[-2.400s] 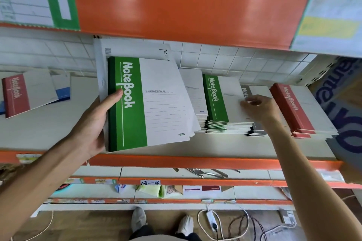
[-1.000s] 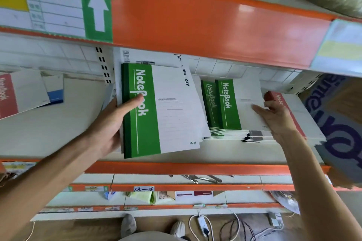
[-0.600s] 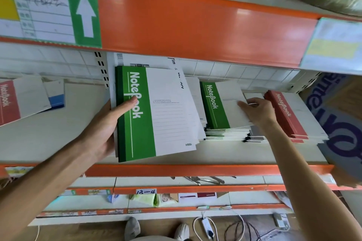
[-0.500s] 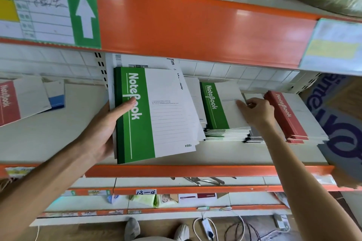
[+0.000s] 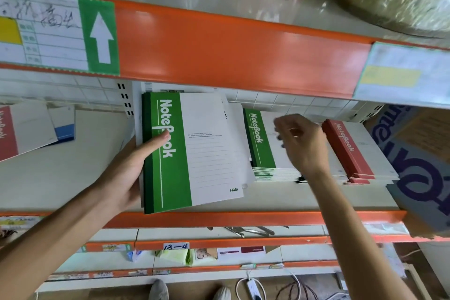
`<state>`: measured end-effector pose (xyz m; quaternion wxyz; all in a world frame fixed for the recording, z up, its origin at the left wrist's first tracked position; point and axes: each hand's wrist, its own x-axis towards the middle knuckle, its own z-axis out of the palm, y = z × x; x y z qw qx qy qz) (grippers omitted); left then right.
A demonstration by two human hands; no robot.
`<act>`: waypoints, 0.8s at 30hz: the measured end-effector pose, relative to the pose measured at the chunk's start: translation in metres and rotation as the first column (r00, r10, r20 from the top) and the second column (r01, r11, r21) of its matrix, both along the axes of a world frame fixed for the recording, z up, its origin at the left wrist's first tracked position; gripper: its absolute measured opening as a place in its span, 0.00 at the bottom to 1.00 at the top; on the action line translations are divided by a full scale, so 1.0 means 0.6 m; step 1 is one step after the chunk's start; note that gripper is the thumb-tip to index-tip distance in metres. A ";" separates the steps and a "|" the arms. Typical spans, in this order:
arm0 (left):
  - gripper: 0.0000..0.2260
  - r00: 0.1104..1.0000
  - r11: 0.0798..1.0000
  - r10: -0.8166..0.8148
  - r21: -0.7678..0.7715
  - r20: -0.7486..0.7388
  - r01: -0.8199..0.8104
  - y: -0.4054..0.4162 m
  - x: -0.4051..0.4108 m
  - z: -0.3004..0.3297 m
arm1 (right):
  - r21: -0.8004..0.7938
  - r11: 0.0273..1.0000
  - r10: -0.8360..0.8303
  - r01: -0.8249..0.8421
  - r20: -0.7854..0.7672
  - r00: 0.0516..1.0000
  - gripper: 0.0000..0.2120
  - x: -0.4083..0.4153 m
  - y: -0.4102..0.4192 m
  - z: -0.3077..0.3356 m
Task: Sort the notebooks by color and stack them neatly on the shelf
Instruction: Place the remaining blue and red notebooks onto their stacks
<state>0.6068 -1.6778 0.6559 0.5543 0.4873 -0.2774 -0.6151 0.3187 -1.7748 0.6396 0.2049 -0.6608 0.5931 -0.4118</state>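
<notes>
My left hand (image 5: 126, 173) grips a bundle of notebooks above the shelf (image 5: 60, 178). A green-spined notebook (image 5: 194, 151) faces me on top, my thumb across its spine, and white covers fan out behind it. To its right a stack of green notebooks (image 5: 260, 143) lies flat on the shelf. My right hand (image 5: 300, 142) hovers over that stack with fingers loosely curled and holds nothing. A stack of red notebooks (image 5: 348, 148) lies further right. At the far left lie a red notebook (image 5: 22, 131) and a blue one (image 5: 63, 128).
An orange beam (image 5: 231, 53) with a green arrow label hangs low over the shelf. A printed cardboard box (image 5: 418, 168) stands at the right end. Wrapped goods sit on the shelf above. Lower shelves hold metal tools (image 5: 248, 230) and small packets; cables lie on the floor.
My right hand has let go of the top green notebook on the stack and lifted off it, moving slightly left. The left hand keeps holding its bundle in about the same place.
</notes>
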 end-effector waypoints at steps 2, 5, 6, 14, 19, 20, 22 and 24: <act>0.11 0.999 1.000 0.014 0.023 0.032 -0.015 -0.002 -0.010 0.001 | 0.105 0.982 0.151 -0.157 0.063 0.987 0.12 0.057 0.044 0.034; 0.14 0.992 1.000 0.003 0.020 0.124 -0.005 -0.005 -0.019 0.005 | 0.253 0.947 0.208 -0.197 -0.018 0.978 0.18 0.106 0.074 0.034; 0.18 0.990 1.000 -0.010 0.014 0.144 0.008 -0.004 -0.020 0.006 | 0.252 0.954 0.166 -0.162 0.006 0.986 0.18 0.111 0.075 0.030; 0.17 0.987 0.998 -0.068 0.007 0.145 0.068 0.005 -0.027 0.006 | 0.330 0.886 0.154 -0.324 0.451 0.879 0.27 0.076 0.071 0.008; 0.09 0.996 0.999 -0.003 0.040 0.089 0.000 0.004 -0.022 0.010 | 0.284 0.942 0.067 -0.177 0.357 0.932 0.29 -0.006 0.032 -0.003; 0.09 0.997 0.999 0.007 0.051 0.071 -0.010 0.004 -0.018 0.011 | 0.300 0.948 -0.014 -0.107 0.375 0.927 0.30 -0.032 0.018 -0.006; 0.08 0.998 0.998 0.028 0.051 0.058 -0.031 0.004 -0.009 0.013 | 0.364 0.931 -0.159 0.003 0.399 0.903 0.25 -0.092 -0.016 -0.022; 0.08 0.996 0.998 0.055 0.037 0.072 -0.058 0.003 0.000 0.013 | 0.433 0.900 -0.235 0.056 0.372 0.898 0.25 -0.136 -0.046 -0.038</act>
